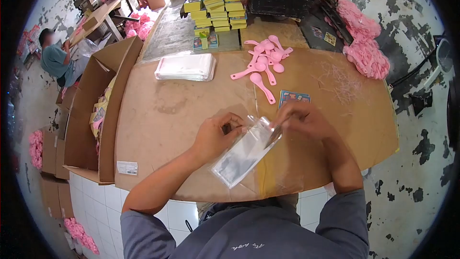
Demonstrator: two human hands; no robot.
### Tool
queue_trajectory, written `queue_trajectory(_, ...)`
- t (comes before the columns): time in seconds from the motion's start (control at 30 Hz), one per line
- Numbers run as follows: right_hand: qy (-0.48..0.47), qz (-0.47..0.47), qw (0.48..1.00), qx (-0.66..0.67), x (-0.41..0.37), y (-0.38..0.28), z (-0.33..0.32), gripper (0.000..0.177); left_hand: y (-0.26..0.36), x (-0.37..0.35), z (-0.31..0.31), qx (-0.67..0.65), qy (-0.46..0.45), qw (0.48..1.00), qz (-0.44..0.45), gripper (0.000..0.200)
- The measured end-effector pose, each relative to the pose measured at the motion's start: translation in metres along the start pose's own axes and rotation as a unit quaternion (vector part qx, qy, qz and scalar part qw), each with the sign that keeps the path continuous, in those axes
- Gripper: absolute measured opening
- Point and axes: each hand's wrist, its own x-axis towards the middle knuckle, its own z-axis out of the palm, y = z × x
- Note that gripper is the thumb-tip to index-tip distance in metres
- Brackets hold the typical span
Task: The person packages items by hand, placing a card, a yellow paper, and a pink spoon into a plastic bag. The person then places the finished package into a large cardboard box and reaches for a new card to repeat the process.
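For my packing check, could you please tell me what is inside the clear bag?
Nothing shows inside the clear bag; its top is partly covered by the left hand and right hand.

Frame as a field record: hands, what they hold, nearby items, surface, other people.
left hand: pinches the clear bag at its top edge
right hand: pinches the same top edge, other side
bag pose: slanted, lower end on the table
table cover: brown cardboard
nearby: blue card by right hand; pink spoons; stack of bags; yellow boxes beyond
left side: open cardboard box
other person: seated far left
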Motion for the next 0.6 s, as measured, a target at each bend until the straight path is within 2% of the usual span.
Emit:
queue_trajectory(0.07, -0.074, -0.005, 0.992, -0.100, 0.006, -0.003, 0.018, 0.014, -0.002, 0.000, -0.001, -0.006, -0.004, 1.000, 0.003, 0.010)
queue_trajectory(0.17, -0.078, -0.041, 0.966, -0.243, 0.007, 0.005, 0.026, 0.013, -0.002, 0.000, -0.002, -0.045, 0.021, 0.998, 0.034, 0.005)
queue_trajectory(0.23, -0.075, -0.052, 0.964, -0.251, 0.008, 0.009, 0.026, 0.013, -0.006, 0.001, -0.003, -0.059, 0.044, 0.995, 0.068, 0.004)
queue_trajectory(0.37, -0.063, -0.063, 0.961, -0.262, 0.007, 0.009, 0.025, 0.016, -0.013, 0.005, -0.006, -0.225, 0.035, 0.973, 0.029, 0.013)
queue_trajectory(0.43, -0.036, -0.038, 0.977, -0.207, 0.006, 0.008, 0.022, 0.016, 0.001, 0.001, -0.012, -0.337, 0.010, 0.941, -0.016, 0.015)
queue_trajectory(0.47, -0.023, -0.025, 0.983, -0.179, 0.006, 0.008, 0.021, 0.016, 0.001, 0.001, -0.013, -0.344, -0.002, 0.939, -0.013, 0.017)
queue_trajectory(0.57, 0.117, 0.123, 0.984, -0.053, 0.008, 0.001, 0.022, 0.017, 0.002, 0.000, -0.014, -0.366, -0.025, 0.930, -0.007, 0.024)
queue_trajectory(0.6, 0.150, 0.102, 0.983, -0.021, 0.009, 0.002, 0.024, 0.017, 0.005, -0.002, -0.012, -0.373, -0.025, 0.927, -0.007, 0.026)
